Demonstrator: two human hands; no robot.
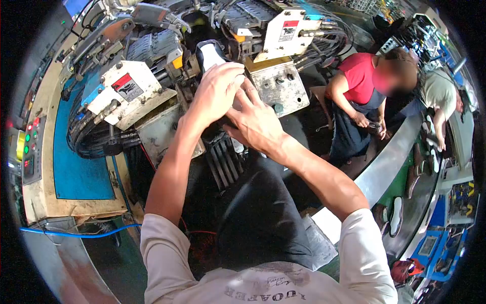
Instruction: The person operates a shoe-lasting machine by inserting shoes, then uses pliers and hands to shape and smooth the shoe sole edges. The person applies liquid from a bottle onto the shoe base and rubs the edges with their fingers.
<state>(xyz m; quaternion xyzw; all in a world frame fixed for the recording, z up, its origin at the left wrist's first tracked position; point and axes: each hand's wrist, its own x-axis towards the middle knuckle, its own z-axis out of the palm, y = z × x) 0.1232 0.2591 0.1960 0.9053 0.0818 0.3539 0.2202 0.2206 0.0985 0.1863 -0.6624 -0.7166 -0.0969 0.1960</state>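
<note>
A dark shoe upper (211,50) with a white sole-side face sits in the middle of the machine, its far end pointing away from me. My left hand (216,91) is closed over the near part, fingers lying across towards the right. Close against it, my right hand (256,121) has bent fingers around the near end of the same shoe upper. Both hands cover that end, so the exact finger contact is hidden. Metal clamp parts of the machine surround the shoe, with a white guard plate on the left (121,93) and another on the right (286,33).
A control panel (31,147) with lit buttons stands at far left, beside a blue mat (83,162). Black hoses bundle at both machine sides. A co-worker in red (357,81) holds something dark at right. Shoes lie along the curved metal conveyor (392,157); another person stands behind.
</note>
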